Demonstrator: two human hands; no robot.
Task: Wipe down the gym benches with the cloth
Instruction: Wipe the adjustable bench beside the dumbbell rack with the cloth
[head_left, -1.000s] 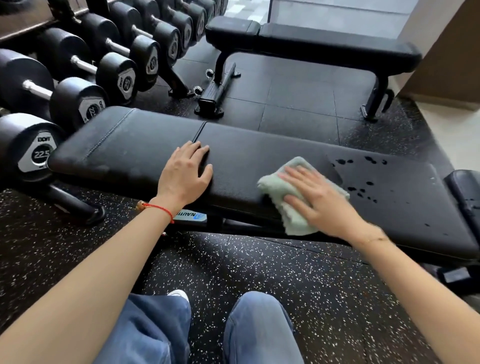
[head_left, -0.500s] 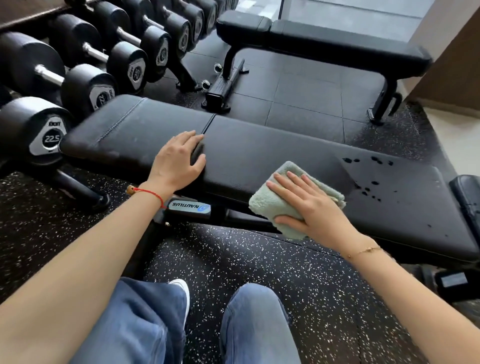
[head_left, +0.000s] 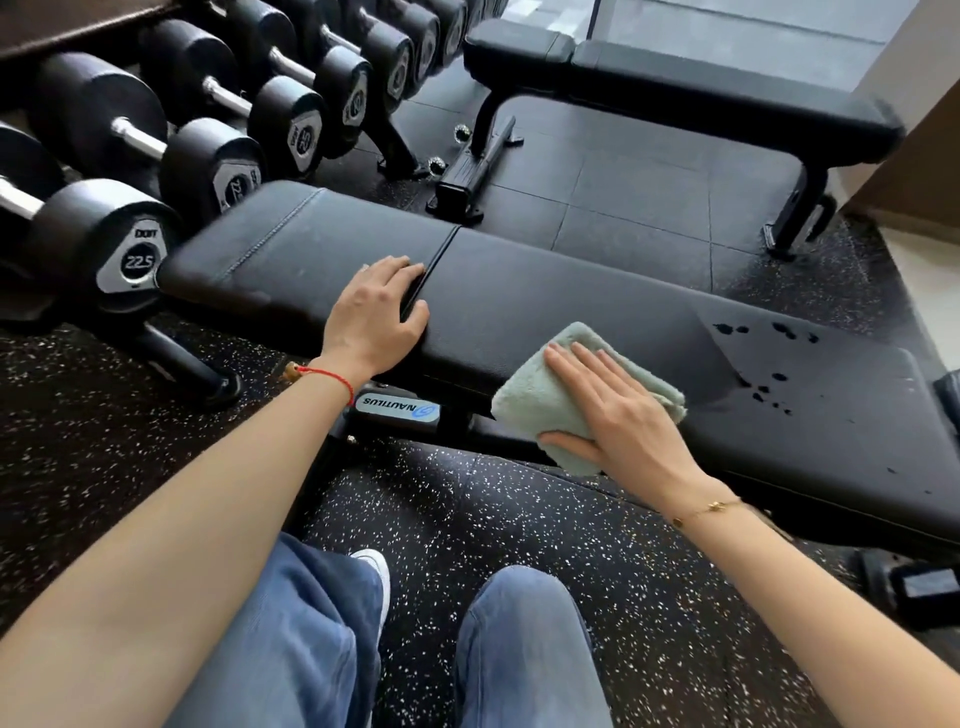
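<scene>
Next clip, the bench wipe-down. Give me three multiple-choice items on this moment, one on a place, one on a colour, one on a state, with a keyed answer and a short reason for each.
1. Where does the left hand rest?
A. on a dumbbell
B. on the near bench at the seam between its two pads
C. on the person's knee

2. What colour is the cloth?
A. pale green
B. bright red
C. black

3. How does the right hand meet the cloth?
A. it hovers clear above it
B. it hangs the cloth in the air by a corner
C. it presses it onto the pad with straight fingers

Answers:
1 B, the fingers lie across the gap between the pads.
2 A, it is a light mint terry against the black pad.
3 C, the palm lies flat on the cloth at the bench's near edge, left of the dark droplets.
</scene>
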